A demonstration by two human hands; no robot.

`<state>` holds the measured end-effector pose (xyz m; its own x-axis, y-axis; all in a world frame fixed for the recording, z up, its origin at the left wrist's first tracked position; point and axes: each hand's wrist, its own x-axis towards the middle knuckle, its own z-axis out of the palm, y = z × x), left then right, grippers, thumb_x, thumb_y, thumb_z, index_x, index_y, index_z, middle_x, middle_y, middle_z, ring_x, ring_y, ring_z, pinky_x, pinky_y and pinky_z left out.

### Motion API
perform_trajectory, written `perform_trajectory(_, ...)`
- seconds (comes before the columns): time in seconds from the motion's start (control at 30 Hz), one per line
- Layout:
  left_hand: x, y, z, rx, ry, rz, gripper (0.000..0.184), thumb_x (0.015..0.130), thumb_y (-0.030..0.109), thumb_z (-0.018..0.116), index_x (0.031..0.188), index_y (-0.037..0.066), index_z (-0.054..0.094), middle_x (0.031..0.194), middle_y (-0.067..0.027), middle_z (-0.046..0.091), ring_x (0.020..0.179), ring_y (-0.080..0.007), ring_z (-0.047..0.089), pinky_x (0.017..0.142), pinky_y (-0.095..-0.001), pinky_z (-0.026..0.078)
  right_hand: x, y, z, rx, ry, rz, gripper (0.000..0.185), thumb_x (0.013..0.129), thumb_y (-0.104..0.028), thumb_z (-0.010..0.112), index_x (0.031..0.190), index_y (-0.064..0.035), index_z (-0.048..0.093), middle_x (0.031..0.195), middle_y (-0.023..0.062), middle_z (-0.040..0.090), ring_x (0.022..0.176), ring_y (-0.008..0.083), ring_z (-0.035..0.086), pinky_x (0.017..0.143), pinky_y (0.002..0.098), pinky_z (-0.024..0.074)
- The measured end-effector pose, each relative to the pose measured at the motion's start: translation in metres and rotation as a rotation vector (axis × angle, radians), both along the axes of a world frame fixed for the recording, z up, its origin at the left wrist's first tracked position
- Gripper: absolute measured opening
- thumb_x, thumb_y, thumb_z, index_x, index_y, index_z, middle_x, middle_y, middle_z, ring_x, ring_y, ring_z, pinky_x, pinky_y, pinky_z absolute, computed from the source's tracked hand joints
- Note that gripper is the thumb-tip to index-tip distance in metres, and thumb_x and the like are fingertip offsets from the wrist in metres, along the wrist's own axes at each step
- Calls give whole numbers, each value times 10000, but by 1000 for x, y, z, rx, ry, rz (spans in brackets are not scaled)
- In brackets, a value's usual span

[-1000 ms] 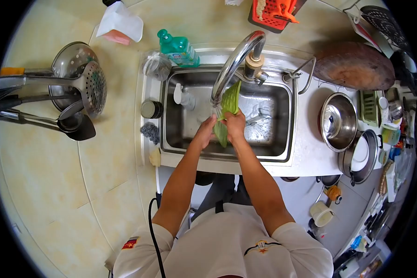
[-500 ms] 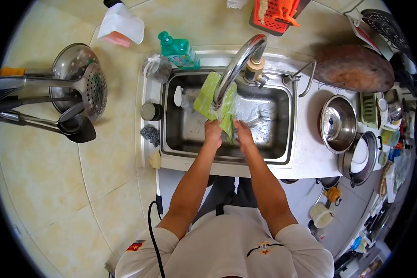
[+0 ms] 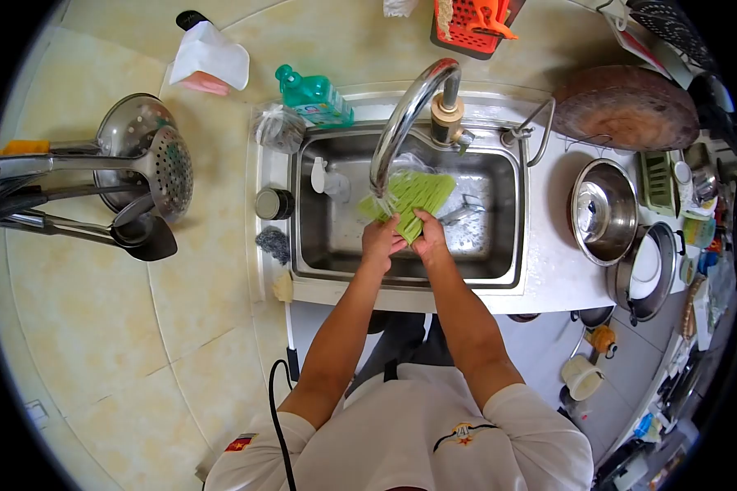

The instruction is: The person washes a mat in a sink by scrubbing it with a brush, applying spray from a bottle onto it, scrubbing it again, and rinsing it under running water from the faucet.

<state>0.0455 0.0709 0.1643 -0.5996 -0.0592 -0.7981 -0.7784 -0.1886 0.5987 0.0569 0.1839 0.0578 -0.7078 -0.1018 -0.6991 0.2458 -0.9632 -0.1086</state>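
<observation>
A light green patterned cloth or mat (image 3: 422, 196) is spread under the curved chrome faucet (image 3: 405, 110), over the steel sink (image 3: 327, 237). Water runs from the spout onto it. Its lower left edge is gripped by my left hand (image 3: 381, 241), fingers closed. My right hand (image 3: 430, 236) pinches the lower edge close beside, its thumb on top. Both hands are just below the spout, almost touching. A clear bottle with a white top (image 3: 329, 182) stands in the sink's left part.
Green detergent bottle (image 3: 315, 98), plastic bag (image 3: 278, 128), jar (image 3: 273, 204) and scrubber (image 3: 273, 244) line the sink's left and back rim. Metal bowls (image 3: 604, 211) and a round brown board (image 3: 626, 106) are at right. Ladles (image 3: 168, 172) hang at left.
The green piece has turned from narrow and edge-on, then tilted left, to spread out toward the right. My right hand, beside it half a second ago, now grips its edge.
</observation>
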Motion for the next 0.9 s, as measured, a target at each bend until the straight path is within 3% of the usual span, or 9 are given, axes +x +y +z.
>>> perform_trajectory(0.07,-11,-8,-5,-249,-9,-111,441,853,157,737,1225,15,549,1059,-113,676,902,-211,669,797,-349,540,2,-3,-2,-12,-40,-43,360,913,-62,566,1268,-6,540,1211,163,620,1118,332,609,967,499,515)
perform_trajectory(0.13,-22,-23,-49,-549,150,-186,384,853,218,733,1158,39,583,988,-92,683,895,-187,671,715,-319,538,6,-2,6,-45,-80,-89,376,910,-54,563,1282,-7,532,1206,170,615,1115,351,609,968,520,508)
perform_trajectory(0.2,-34,-29,-59,-504,236,-218,345,867,258,714,1121,53,602,960,-79,687,890,-179,674,678,-311,542,11,0,4,-80,-28,-111,409,888,-36,562,1294,-12,525,1226,167,605,1129,355,600,978,522,500)
perform_trajectory(0.27,-47,-25,-39,-116,242,-202,321,893,278,680,1115,60,605,975,-77,687,887,-187,677,687,-325,552,16,3,2,-107,16,-137,457,860,-13,556,1315,-22,515,1255,163,595,1155,360,586,999,526,486)
perform_trajectory(0.37,-57,-14,-25,-5,175,-199,338,932,231,646,1232,106,554,1158,-60,635,931,-196,660,713,-329,564,22,8,-3,-134,39,-174,529,821,5,546,1346,-36,500,1295,158,585,1193,364,567,1029,529,466)
perform_trajectory(0.67,-44,-10,-40,72,77,-256,319,998,283,564,1210,46,547,1149,-100,637,965,-247,668,829,-423,590,55,25,2,-180,16,-187,519,801,-40,548,1319,-25,511,1266,159,595,1154,365,582,982,516,497)
perform_trajectory(0.9,-28,-35,-31,149,22,-237,304,1007,229,518,1224,19,547,1161,-131,647,1019,-307,659,888,-447,569,67,17,15,-160,25,-122,525,803,-59,555,1327,-38,515,1271,144,604,1148,354,591,975,505,501)
